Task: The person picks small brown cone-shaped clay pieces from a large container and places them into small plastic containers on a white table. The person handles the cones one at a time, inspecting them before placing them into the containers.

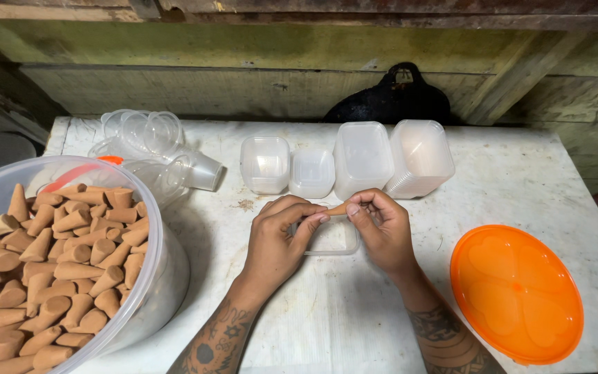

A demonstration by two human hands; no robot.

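My left hand [279, 239] and my right hand [382, 232] meet over a small clear plastic container [333, 239] lying on the white table [354, 312]. Between the fingertips of both hands is a brown cone [337, 208], pinched at its two ends. Both hands hover just above the container, which looks empty.
A big clear tub [167, 277] full of several brown cones [50, 270] stands at the left. An orange lid [517, 294] lies at the right. Stacked clear containers [361, 161], their lids [420, 156] and clear cups [153, 149] line the back. A black bag [392, 100] leans against the wall.
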